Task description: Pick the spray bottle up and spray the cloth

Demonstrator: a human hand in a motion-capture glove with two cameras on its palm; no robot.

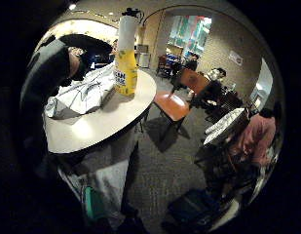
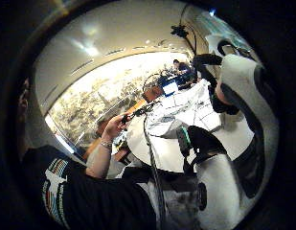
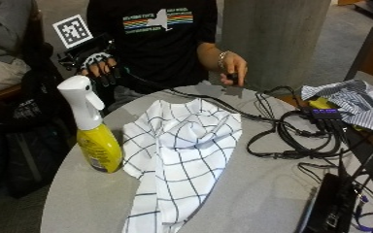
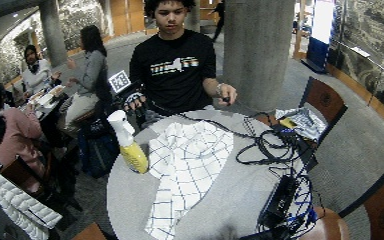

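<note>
A yellow spray bottle [image 3: 96,127] with a white trigger head was seen standing upright on the round grey table [image 3: 264,189], near its edge, just beside a white cloth [image 3: 177,155] with a dark grid pattern that was spread rumpled over the tabletop. The gloved right hand [image 3: 99,65] was held off the table behind the bottle, its fingers hanging relaxed, with nothing grasped.
</note>
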